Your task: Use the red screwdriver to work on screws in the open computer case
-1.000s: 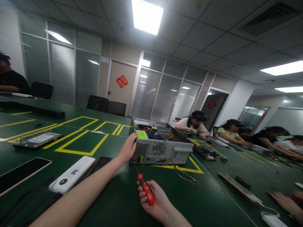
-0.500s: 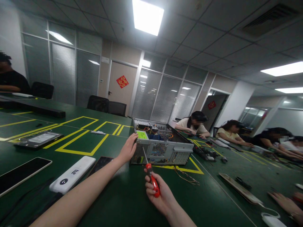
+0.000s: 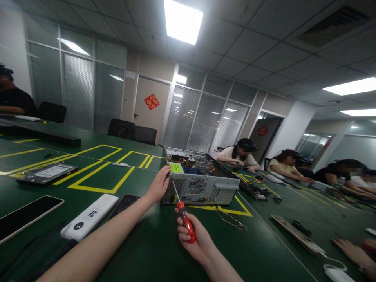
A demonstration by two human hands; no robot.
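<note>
An opened computer case (image 3: pixel 211 187) lies on its side, with its rear panel facing me. My left hand (image 3: pixel 160 183) grips its near left corner, fingertips at the top edge beside the power supply with a bright yellow-green label (image 3: pixel 176 168). In my right hand (image 3: pixel 195 237) is a screwdriver with a red handle (image 3: pixel 188 227), fingers closed around it. Its shaft slants up and left toward the rear panel by the power supply; whether the tip touches a screw is too small to tell. Cables and a fan grille show in the case.
On the left of the green table (image 3: pixel 141 243) lie a hard drive (image 3: pixel 48 172), a phone (image 3: pixel 29 215) and a white power bank (image 3: pixel 89 217). Thin wires (image 3: pixel 232 220) lie before the case. Other people sit along the right side; a co-worker's hand (image 3: pixel 352 250) rests at lower right.
My right hand and the screwdriver have shifted slightly left and up, the tip now higher on the rear panel. My left hand keeps its place on the case.
</note>
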